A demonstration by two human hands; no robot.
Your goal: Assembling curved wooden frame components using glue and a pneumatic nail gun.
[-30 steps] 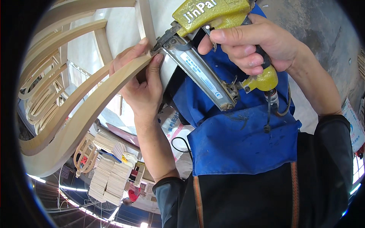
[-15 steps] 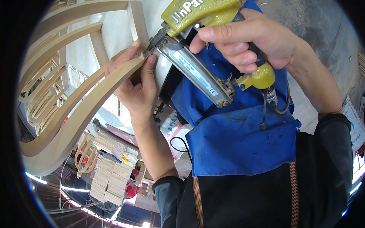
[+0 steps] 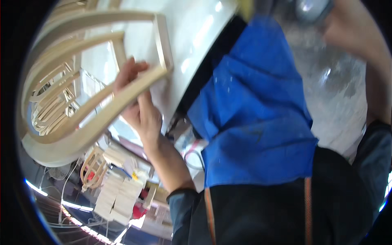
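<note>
My left hand (image 3: 141, 112) grips the curved pale wooden chair frame (image 3: 81, 122) just below its joint with a short upright rail (image 3: 163, 41), fingers wrapped over the bent rail. At the top right edge my right hand (image 3: 347, 28) is raised and blurred. Only a yellow sliver (image 3: 247, 6) and a grey part (image 3: 310, 8) of the nail gun show beside it. The tool is well away from the joint.
A white tabletop (image 3: 196, 41) lies behind the frame. More curved wooden frames (image 3: 49, 102) are stacked at the left. Below sit stacks of small wooden pieces (image 3: 116, 196) and a small wooden cage-like part (image 3: 94, 167). My blue apron (image 3: 253, 114) fills the centre.
The right hand has lifted the nail gun up and to the right, off the joint and almost out of view. The left hand keeps its hold on the frame.
</note>
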